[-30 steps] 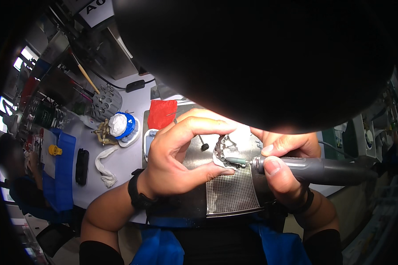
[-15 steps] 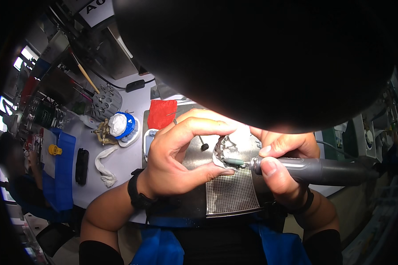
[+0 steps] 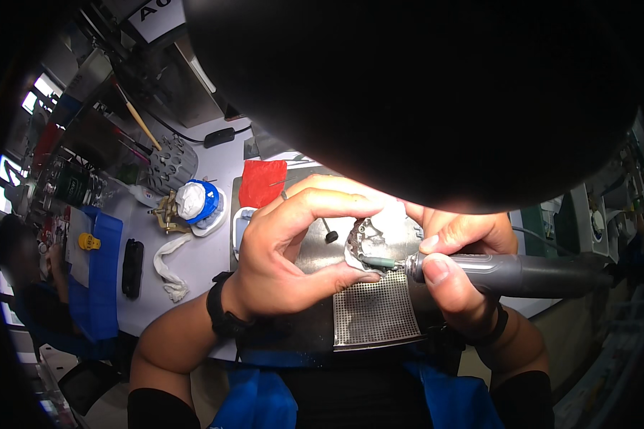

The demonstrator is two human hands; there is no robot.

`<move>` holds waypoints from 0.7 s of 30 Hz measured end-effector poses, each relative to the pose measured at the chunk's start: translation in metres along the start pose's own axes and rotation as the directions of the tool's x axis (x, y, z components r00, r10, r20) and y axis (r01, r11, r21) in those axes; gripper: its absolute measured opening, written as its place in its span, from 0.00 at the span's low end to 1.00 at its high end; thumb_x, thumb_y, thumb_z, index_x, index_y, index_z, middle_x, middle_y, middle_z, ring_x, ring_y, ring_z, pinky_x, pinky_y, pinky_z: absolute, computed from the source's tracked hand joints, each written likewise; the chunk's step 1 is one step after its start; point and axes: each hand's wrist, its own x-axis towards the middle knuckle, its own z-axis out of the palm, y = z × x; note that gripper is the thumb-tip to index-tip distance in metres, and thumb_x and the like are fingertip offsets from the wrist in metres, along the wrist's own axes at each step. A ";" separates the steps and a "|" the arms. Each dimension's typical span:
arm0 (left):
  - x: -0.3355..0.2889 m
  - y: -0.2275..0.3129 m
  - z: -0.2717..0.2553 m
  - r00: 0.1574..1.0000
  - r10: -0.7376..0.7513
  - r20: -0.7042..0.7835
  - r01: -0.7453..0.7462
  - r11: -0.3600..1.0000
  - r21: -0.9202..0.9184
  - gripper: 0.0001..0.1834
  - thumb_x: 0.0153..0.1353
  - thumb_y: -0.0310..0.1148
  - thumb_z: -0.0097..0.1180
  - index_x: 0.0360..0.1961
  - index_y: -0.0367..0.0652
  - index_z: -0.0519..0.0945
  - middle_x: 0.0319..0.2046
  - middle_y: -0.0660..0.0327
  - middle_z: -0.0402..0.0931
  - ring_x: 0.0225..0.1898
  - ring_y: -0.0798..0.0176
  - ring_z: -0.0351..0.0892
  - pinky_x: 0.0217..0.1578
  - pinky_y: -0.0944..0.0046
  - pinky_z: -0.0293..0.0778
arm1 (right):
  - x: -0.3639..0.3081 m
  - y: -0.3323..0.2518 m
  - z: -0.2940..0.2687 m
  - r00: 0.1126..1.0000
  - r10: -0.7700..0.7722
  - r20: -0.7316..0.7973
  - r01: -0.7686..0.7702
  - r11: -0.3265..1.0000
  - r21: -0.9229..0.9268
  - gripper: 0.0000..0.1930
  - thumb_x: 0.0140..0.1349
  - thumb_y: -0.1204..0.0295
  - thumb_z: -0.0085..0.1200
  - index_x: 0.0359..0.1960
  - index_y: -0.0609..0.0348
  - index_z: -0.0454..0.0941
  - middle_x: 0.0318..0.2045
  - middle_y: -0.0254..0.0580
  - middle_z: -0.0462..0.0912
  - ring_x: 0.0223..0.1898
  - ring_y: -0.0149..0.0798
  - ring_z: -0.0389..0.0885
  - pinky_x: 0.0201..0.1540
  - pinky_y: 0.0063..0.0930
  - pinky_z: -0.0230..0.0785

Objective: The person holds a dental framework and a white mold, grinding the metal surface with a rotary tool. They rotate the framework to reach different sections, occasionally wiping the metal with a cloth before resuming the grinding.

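Between the thumb and fingers of my left hand (image 3: 279,250) sits a small curved dental piece, a grey metal framework (image 3: 365,230) with pale plaster-like material around it. My right hand (image 3: 454,268) grips a dark grey rotary handpiece (image 3: 537,275), thumb on top near its metal nose. Its green grinding tip (image 3: 377,262) lies against the near edge of the framework, as far as I can see; whether it spins cannot be told. Strong light washes out the far side of the piece and the fingertips there.
Below my hands is a perforated metal plate (image 3: 376,314); a black-headed bur (image 3: 331,236) lies beyond my left thumb. Leftward are a red cloth (image 3: 262,184), a blue-and-white model on a brass articulator (image 3: 206,202), twisted tissue (image 3: 168,268) and a blue tray (image 3: 96,286). A large dark shape (image 3: 436,93) covers the top.
Almost nothing differs. The rear of the handpiece sits very slightly lower; both hands keep their hold.
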 end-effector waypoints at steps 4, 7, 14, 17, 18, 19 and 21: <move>0.000 0.001 0.000 1.000 0.000 0.004 0.000 1.000 -0.005 0.30 0.47 0.22 0.77 0.53 0.34 0.81 0.51 0.48 0.80 0.54 0.54 0.81 0.56 0.58 0.75 | 0.000 0.000 0.003 0.999 0.019 -0.039 -0.016 0.998 0.065 0.12 0.57 0.83 0.60 0.36 0.58 0.70 0.25 0.36 0.75 0.27 0.27 0.69 0.52 0.41 0.72; 0.000 0.002 0.000 1.000 -0.021 0.000 0.021 1.000 -0.016 0.30 0.47 0.22 0.77 0.53 0.34 0.81 0.51 0.49 0.80 0.54 0.53 0.81 0.56 0.58 0.75 | 0.000 0.000 0.001 1.000 0.000 -0.006 0.001 0.998 0.055 0.12 0.57 0.83 0.60 0.36 0.58 0.69 0.25 0.37 0.74 0.27 0.27 0.69 0.52 0.40 0.72; 0.000 0.002 0.000 1.000 -0.029 -0.001 0.029 0.999 -0.023 0.30 0.46 0.22 0.77 0.54 0.34 0.81 0.51 0.49 0.80 0.55 0.53 0.81 0.57 0.58 0.74 | 0.001 0.000 -0.001 0.999 -0.002 0.032 0.000 0.999 0.054 0.11 0.58 0.83 0.59 0.36 0.58 0.69 0.25 0.37 0.74 0.27 0.28 0.69 0.52 0.43 0.72; 0.000 0.002 0.000 1.000 -0.026 0.016 0.026 1.000 0.008 0.30 0.46 0.22 0.77 0.54 0.34 0.81 0.52 0.48 0.81 0.55 0.53 0.81 0.57 0.58 0.74 | 0.002 0.001 -0.002 0.999 -0.012 0.048 0.009 0.998 0.063 0.11 0.58 0.83 0.59 0.37 0.58 0.69 0.25 0.36 0.74 0.27 0.27 0.69 0.53 0.45 0.72; 0.000 0.002 0.000 1.000 -0.025 0.012 0.025 1.000 0.001 0.30 0.46 0.22 0.77 0.54 0.34 0.81 0.52 0.48 0.81 0.56 0.53 0.81 0.58 0.58 0.74 | 0.002 0.000 -0.001 0.998 -0.013 0.054 0.009 0.997 0.070 0.11 0.58 0.83 0.59 0.37 0.58 0.69 0.25 0.36 0.74 0.27 0.27 0.69 0.55 0.47 0.72; 0.000 0.003 0.000 1.000 -0.025 0.009 0.025 1.000 -0.005 0.30 0.46 0.22 0.77 0.54 0.34 0.81 0.52 0.48 0.81 0.56 0.53 0.81 0.58 0.58 0.74 | 0.003 0.000 -0.002 0.998 -0.014 0.055 0.010 0.997 0.072 0.11 0.58 0.83 0.59 0.37 0.58 0.69 0.25 0.36 0.74 0.27 0.27 0.69 0.55 0.47 0.72; 0.000 0.004 0.000 1.000 -0.021 0.005 0.022 1.000 -0.004 0.30 0.46 0.22 0.77 0.54 0.34 0.81 0.52 0.48 0.81 0.56 0.53 0.81 0.58 0.58 0.74 | 0.004 0.001 -0.003 0.998 -0.020 0.068 0.016 0.998 0.058 0.11 0.59 0.83 0.59 0.37 0.58 0.69 0.25 0.35 0.73 0.27 0.26 0.69 0.60 0.52 0.71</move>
